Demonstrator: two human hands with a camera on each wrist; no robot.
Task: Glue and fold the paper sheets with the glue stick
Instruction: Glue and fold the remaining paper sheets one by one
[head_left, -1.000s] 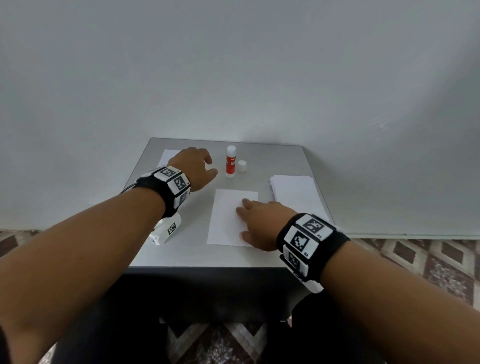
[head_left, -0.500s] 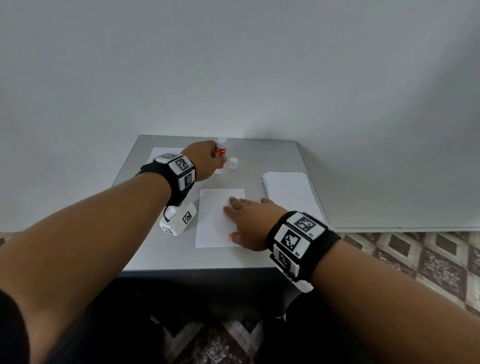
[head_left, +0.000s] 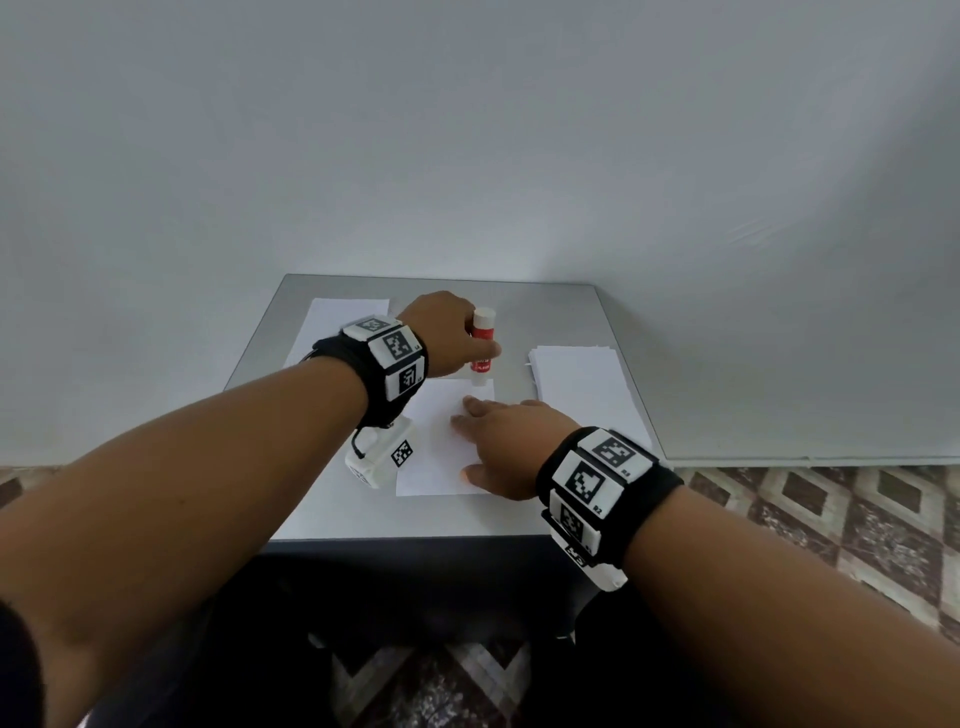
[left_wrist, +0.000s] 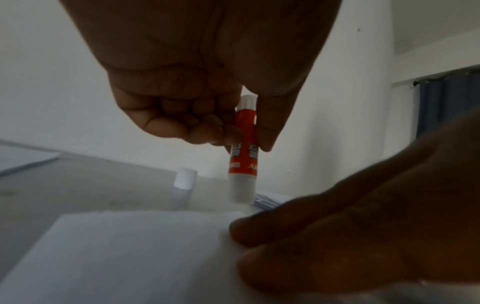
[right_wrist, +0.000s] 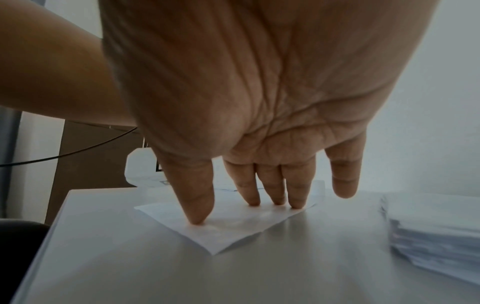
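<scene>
Red-and-white glue stick (head_left: 482, 343) pinched in left hand (head_left: 447, 332), thumb one side, curled fingers (left_wrist: 197, 127) the other. Long axis near upright, uncapped white end pointing down, hanging just above far right corner of single paper sheet (head_left: 441, 457). Contact with paper not confirmable from wrist view; looks like a small gap.

Right hand (head_left: 506, 441) flat on same sheet, fingers straight and spread, fingertips (right_wrist: 253, 200) and thumb pressing paper onto tabletop (head_left: 332, 519). Holding nothing, just pinning. Sits on near right part of sheet, toward front edge of tabletop.

Key relation: glue tip directly beyond right fingertips, toward far edge of tabletop, close together. Left hand only one placed to apply glue; right stays as clamp.

White cap (left_wrist: 184, 179) standing on tabletop past sheet's far edge, apart from stick. Stack of sheets (head_left: 582, 384) along right edge. Another sheet (head_left: 337, 317) at far left corner, partly behind left wrist.

Judgement: gluing not begun, sheet looks clean and unfolded. Next likely lowers tip and strokes along sheet; risk of running into right fingers or dragging paper if pin slips.
</scene>
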